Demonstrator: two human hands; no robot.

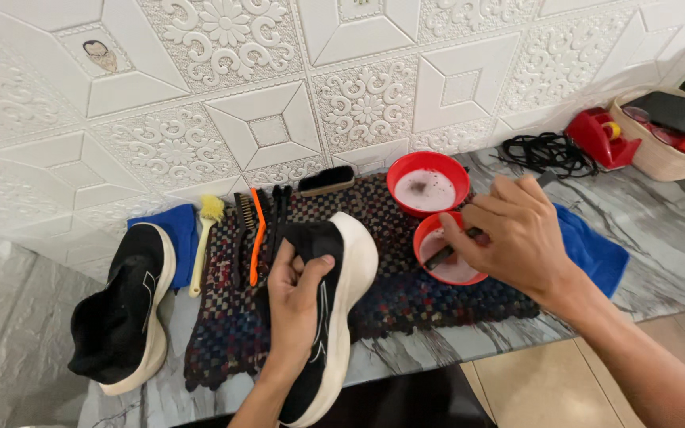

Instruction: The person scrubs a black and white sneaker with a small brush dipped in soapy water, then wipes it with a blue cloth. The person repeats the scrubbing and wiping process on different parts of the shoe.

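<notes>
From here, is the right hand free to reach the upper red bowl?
Probably yes: the right hand, dipping a brush in the nearer red bowl, sits beside the upper red bowl, with nothing between them.

Brush (447,255) in right hand (517,238) mostly hidden behind fingers; bristle end sat in near red bowl (430,242), too small to tell. Left hand (299,297) covered part of shoe (334,317). Basket (663,154) cut off by right edge.

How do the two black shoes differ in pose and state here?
The held shoe is gripped by the left hand and tipped on its side over the woven mat; the other shoe lies untouched on the marble counter, left of the mat. Both are black with thick white soles.
</notes>
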